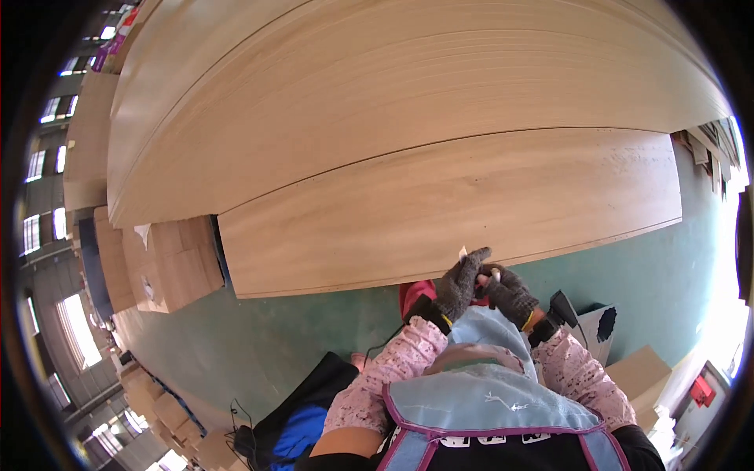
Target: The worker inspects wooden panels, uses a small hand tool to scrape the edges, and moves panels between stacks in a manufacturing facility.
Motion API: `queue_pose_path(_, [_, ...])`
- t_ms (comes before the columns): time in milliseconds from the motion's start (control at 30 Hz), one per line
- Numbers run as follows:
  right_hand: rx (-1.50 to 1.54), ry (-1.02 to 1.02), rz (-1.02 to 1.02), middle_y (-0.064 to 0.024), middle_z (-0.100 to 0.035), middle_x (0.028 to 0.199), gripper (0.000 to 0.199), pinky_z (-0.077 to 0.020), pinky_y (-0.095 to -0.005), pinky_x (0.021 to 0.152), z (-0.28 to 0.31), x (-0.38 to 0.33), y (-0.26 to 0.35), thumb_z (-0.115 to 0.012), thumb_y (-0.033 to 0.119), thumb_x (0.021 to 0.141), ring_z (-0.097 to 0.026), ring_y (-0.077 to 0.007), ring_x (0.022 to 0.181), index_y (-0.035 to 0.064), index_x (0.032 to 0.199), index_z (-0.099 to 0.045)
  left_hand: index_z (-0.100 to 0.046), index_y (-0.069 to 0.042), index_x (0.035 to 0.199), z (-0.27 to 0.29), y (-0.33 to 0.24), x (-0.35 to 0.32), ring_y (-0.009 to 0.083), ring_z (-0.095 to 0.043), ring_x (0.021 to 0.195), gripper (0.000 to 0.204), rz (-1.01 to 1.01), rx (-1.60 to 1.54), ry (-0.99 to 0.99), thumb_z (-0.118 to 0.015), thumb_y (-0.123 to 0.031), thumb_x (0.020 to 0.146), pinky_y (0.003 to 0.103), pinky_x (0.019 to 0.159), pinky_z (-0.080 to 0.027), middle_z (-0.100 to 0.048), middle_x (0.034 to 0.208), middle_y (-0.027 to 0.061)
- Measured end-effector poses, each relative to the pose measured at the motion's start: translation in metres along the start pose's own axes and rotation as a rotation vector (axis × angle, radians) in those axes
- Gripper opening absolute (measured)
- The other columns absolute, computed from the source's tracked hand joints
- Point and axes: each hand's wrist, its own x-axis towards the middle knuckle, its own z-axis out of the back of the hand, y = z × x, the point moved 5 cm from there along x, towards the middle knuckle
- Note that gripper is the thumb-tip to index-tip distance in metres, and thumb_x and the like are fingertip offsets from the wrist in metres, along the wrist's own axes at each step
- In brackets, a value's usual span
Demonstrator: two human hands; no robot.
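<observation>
Two gloved hands at the near edge of the top wood sheet (455, 204).
Left hand (459, 284) pinches a small white scrap (463, 253) against that edge; right hand (509, 292) is clenched beside it, contents unclear, apparently steadying the work.

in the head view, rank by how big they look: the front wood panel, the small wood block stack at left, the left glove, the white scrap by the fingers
1. Front wood panel, by far the largest
2. Small wood block stack
3. Left glove, though it is nearer the camera, so its real size is unsure
4. White scrap, the smallest
</observation>
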Motion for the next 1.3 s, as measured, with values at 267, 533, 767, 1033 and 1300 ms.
queue_pose_path(267, [0.012,0.136,-0.092,0.0005,-0.056,0.074,0.019,-0.0431,-0.0234,0.052,0.057,-0.033,-0.029,-0.060,0.021,0.086,-0.051,-0.0084,0.061,0.0078,0.098,-0.055,-0.041,-0.008,0.133,-0.076,0.014,0.022,0.0201,-0.051,0.113,0.040,-0.253,0.301,0.213,-0.035,-0.026,0.098,0.031,0.097,-0.039,-0.051,0.126,0.0114])
queue_pose_path(533, [-0.156,-0.358,0.069,0.0005,-0.051,0.075,0.011,-0.0395,-0.0219,0.055,0.150,-0.068,-0.072,-0.054,0.015,0.089,-0.049,-0.0095,0.066,0.0073,0.096,-0.053,-0.032,-0.004,0.137,-0.073,0.015,0.104,0.0348,-0.030,0.130,0.063,-0.535,0.760,-0.006,-0.051,-0.038,0.088,0.040,0.108,-0.024,-0.036,0.139,0.0191])
queue_pose_path(767, [0.173,-0.533,-0.230,-0.0002,-0.050,0.063,0.008,-0.0361,-0.0234,0.040,0.140,-0.089,-0.158,-0.053,0.016,0.087,-0.046,-0.0112,0.048,0.0092,0.084,-0.050,-0.027,-0.003,0.139,0.010,0.018,0.187,0.0356,-0.023,0.134,0.069,-0.837,1.193,-0.236,-0.051,-0.040,0.085,0.051,0.109,-0.013,-0.031,0.143,0.0172])
queue_pose_path(1033, [-0.204,-0.356,-0.542,-0.0021,-0.052,0.065,0.007,-0.0375,-0.0244,0.041,-0.022,-0.022,-0.159,-0.056,0.013,0.083,-0.048,-0.0120,0.050,0.0103,0.081,-0.050,-0.037,-0.006,0.135,0.288,-0.031,0.150,0.0343,-0.020,0.135,0.057,-0.903,1.242,-0.623,-0.050,-0.033,0.086,0.055,0.109,-0.010,-0.031,0.143,0.0163])
queue_pose_path(1300, [-0.317,-0.214,-0.529,-0.0021,-0.055,0.063,0.010,-0.0389,-0.0252,0.042,-0.145,0.045,-0.168,-0.060,0.015,0.082,-0.050,-0.0122,0.051,0.0089,0.077,-0.054,-0.038,-0.004,0.133,0.808,-0.035,-0.113,0.0358,-0.037,0.125,0.048,0.463,1.508,-1.012,-0.034,-0.032,0.095,0.046,0.101,-0.032,-0.039,0.135,0.0205])
